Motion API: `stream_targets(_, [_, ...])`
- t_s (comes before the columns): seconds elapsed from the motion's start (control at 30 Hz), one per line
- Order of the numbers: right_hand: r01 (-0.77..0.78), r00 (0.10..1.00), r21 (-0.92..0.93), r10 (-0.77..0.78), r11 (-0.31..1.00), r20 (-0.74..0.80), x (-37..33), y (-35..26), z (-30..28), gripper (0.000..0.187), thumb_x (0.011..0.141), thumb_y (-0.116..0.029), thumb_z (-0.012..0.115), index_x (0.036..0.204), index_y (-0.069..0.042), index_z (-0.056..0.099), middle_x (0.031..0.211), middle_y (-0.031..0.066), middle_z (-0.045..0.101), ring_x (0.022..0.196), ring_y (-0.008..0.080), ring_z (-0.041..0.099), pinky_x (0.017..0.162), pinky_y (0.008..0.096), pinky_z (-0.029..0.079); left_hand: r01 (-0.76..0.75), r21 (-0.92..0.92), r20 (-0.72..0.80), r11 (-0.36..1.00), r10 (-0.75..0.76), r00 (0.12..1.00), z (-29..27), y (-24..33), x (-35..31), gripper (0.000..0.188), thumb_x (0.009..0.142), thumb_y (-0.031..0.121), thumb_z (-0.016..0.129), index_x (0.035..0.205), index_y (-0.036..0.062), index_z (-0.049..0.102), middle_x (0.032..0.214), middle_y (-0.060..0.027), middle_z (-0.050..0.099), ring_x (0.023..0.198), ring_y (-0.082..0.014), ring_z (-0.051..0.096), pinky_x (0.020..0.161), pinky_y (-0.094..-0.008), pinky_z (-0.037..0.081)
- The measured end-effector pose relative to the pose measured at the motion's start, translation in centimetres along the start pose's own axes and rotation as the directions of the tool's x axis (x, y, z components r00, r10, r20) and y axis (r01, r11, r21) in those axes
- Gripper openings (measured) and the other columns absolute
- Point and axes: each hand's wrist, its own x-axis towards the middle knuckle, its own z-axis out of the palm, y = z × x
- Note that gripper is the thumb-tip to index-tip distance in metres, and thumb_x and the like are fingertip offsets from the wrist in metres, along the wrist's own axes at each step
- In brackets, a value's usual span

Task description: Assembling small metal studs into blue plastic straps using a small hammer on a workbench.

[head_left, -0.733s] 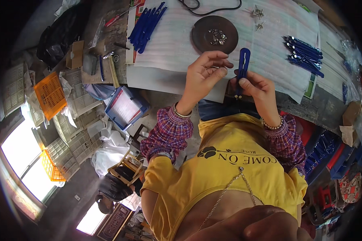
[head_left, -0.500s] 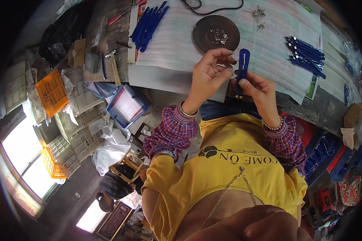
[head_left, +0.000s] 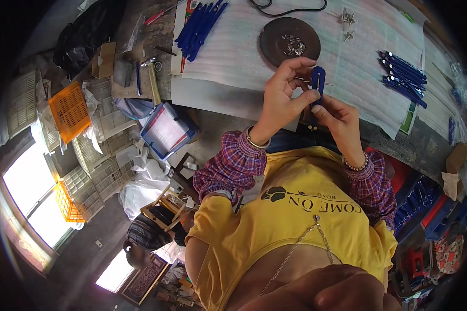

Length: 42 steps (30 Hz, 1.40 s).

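Over the table's near edge, my right hand point(head_left: 341, 123) pinches a flat blue strap-like piece point(head_left: 318, 78) with a rounded upper end and a long slot, held upright. A thin metal pin point(head_left: 329, 84) crosses the piece and pokes out on its right side. My left hand point(head_left: 286, 97) is closed around the pin's left end, its thumb against the blue piece. The fingertips hide part of the pin and the piece's lower end. Just beyond my left hand sits a round dark dish point(head_left: 271, 40) with small shiny metal bits point(head_left: 294, 47).
Bundles of blue pieces lie at the table's left point(head_left: 198, 30) and right point(head_left: 403, 78). Pronged metal parts point(head_left: 346, 18) and a black cord point(head_left: 290, 12) are at the back. A hammer point(head_left: 154, 83) rests left, above a blue bin point(head_left: 167, 129). Another person point(head_left: 148, 236) is lower left.
The whole view has shifted slightly. My left hand has come closer to the blue piece, its thumb now touching it. The right hand keeps its hold.
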Motion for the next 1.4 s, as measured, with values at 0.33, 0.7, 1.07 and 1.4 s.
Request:
stream_targets(0.33, [-0.024,1.000,0.021,0.024,0.999,0.000,0.1,0.1,0.2,0.028,0.089,-0.011,0.064,0.115,0.001,0.063,0.088,0.0002,0.067,0.073,0.0034,0.057,0.062,0.0178,0.046,-0.009,0.001,0.004,1.000,0.009,1.000,-0.1,-0.4,0.1,0.053,0.077,-0.006,0.067,0.125,-0.0010,0.045,0.109,-0.0094,0.056,0.094,-0.0131,0.055,0.083,-0.0267,0.047])
stream_targets(0.7, [0.049,0.999,-0.168,-0.051,0.985,-0.008,-0.1,0.2,0.1,0.021,0.088,-0.004,0.063,0.106,0.005,0.066,0.088,0.0062,0.070,0.079,0.0073,0.062,0.071,0.0222,0.051,-0.113,0.237,0.018,0.965,0.112,0.994,-0.1,-0.1,0.1,0.042,0.075,-0.006,0.069,0.113,-0.0025,0.051,0.100,-0.0082,0.059,0.088,-0.0126,0.059,0.079,-0.0256,0.050])
stream_targets(1.07, [-0.015,1.000,-0.104,0.016,0.994,0.010,-0.2,0.5,0.0,0.023,0.086,-0.005,0.065,0.108,0.005,0.065,0.085,0.0059,0.070,0.075,0.0066,0.061,0.067,0.0215,0.050,-0.136,0.260,-0.010,0.956,0.144,0.990,0.0,-0.9,0.2,0.035,0.080,-0.001,0.068,0.110,-0.0010,0.049,0.091,-0.0065,0.059,0.079,-0.0100,0.058,0.071,-0.0228,0.049])
stream_targets(1.4, [0.011,0.999,-0.107,-0.005,0.994,0.054,-0.5,-0.3,0.8,0.018,0.087,-0.006,0.064,0.101,0.005,0.067,0.079,0.0019,0.067,0.070,0.0040,0.056,0.062,0.0186,0.044,0.016,0.366,0.010,0.930,-0.021,1.000,-0.6,0.9,-0.6,0.034,0.084,-0.001,0.063,0.114,0.0003,0.049,0.091,-0.0045,0.059,0.080,-0.0079,0.057,0.071,-0.0218,0.047])
